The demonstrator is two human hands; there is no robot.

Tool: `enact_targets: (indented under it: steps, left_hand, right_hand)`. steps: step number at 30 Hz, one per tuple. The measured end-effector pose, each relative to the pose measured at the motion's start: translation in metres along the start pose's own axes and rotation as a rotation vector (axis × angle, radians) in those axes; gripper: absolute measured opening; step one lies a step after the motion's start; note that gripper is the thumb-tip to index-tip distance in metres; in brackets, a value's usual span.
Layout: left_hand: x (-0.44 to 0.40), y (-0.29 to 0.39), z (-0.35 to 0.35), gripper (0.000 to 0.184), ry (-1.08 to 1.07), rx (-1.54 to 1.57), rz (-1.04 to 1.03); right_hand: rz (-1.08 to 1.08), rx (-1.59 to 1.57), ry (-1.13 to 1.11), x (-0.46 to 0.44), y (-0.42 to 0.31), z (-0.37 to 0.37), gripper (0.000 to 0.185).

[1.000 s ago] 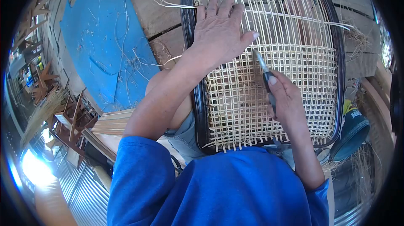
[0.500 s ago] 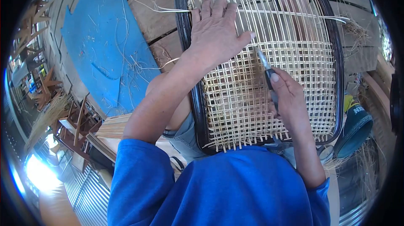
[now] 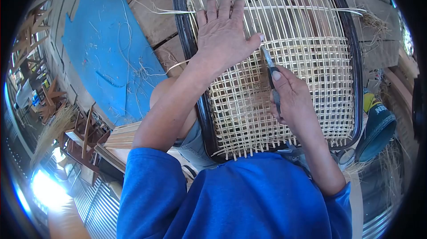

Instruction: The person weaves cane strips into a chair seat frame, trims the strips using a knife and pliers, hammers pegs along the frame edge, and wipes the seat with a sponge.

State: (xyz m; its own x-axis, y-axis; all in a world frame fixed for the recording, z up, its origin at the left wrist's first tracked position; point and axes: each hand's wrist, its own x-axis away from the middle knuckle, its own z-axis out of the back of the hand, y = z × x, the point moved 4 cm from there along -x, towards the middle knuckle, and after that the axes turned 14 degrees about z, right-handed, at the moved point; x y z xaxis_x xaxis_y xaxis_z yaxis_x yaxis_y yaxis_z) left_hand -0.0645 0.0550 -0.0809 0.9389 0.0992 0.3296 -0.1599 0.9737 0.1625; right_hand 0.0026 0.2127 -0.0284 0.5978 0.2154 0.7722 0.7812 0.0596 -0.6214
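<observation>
A woven cane panel (image 3: 320,67) is stretched in a dark rounded frame (image 3: 353,67) across my lap. Its lower part is an open square weave; toward the far end only lengthwise strands run, crossed by a loose pale cane strand (image 3: 307,7) whose ends stick out past both sides. My left hand (image 3: 223,38) lies flat on the upper left of the panel, fingers spread and thumb out to the right. My right hand (image 3: 292,101) is wrapped round a slim metal-bladed tool (image 3: 267,57) with a dark handle. The blade's tip is at the weave's upper edge, close to my left thumb.
A blue sheet (image 3: 104,38) strewn with cane scraps lies on the plank floor (image 3: 153,16) at left. Wooden pieces (image 3: 82,141) and a fibre bundle (image 3: 53,125) are farther left. A dark green container (image 3: 378,127) and loose fibres (image 3: 376,23) are at right.
My right hand and the tool have shifted slightly left and up along the weave's edge. My left hand stays flat on the panel; the whole view has shifted a little.
</observation>
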Motion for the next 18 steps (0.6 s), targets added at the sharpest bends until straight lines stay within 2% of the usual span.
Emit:
enact_targets:
  steps: [2, 5, 8, 11, 13, 15, 18]
  left_hand:
    - [-0.001, 0.002, 0.001, 0.079, -0.009, -0.005, 0.008]
    - [-0.001, 0.000, -0.003, 0.079, 0.016, 0.000, 0.006]
    - [-0.004, 0.001, 0.004, 0.078, -0.059, 0.017, 0.024]
    - [-0.002, 0.020, 0.007, 0.077, 0.067, 0.000, -0.005]
    - [-0.002, 0.026, 0.002, 0.076, 0.026, 0.043, -0.008]
    - [-0.004, 0.027, -0.002, 0.076, 0.020, 0.058, -0.010]
    - [-0.003, 0.026, -0.008, 0.076, 0.025, 0.032, -0.005]
  right_hand:
    - [0.019, -0.016, -0.009, -0.001, 0.003, 0.001, 0.032]
    - [0.293, 0.230, -0.002, -0.006, 0.012, 0.009, 0.031]
    - [0.185, 0.140, 0.076, 0.002, 0.016, 0.019, 0.032]
    - [0.119, 0.019, 0.088, 0.008, 0.009, 0.029, 0.033]
    - [0.093, 0.028, 0.107, 0.007, 0.008, 0.032, 0.032]
    - [0.083, 0.037, 0.111, 0.005, 0.004, 0.032, 0.031]
    - [0.191, 0.169, 0.088, -0.002, 0.013, 0.026, 0.029]
